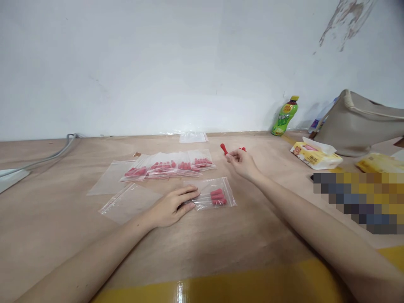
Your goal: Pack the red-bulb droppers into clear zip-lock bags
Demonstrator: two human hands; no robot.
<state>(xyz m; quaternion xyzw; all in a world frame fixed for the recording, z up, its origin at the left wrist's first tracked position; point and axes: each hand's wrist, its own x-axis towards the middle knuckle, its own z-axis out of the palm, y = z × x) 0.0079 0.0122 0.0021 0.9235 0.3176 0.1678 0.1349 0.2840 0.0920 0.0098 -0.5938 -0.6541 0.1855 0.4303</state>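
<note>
My right hand (241,163) is pinched around a small red bulb-ended piece (224,149), which sticks out past the fingertips on the left. Behind the knuckles a bit of another red piece (243,149) shows; whether the hand holds it I cannot tell. With fingers stretched and thumb apart, my left hand (175,205) rests on the left end of a clear zip bag (203,205). Inside that bag, towards its right end, lie several red pieces (218,197). A flat clear bag (131,204) lies left of this hand, partly under the wrist.
Overlapping zip bags (164,173) with red pieces lie in a row farther back. A small white packet (193,137) sits near the wall. At right are a green bottle (285,117), tissue pack (315,155) and grey bag (353,122). A cable (57,153) runs along the left.
</note>
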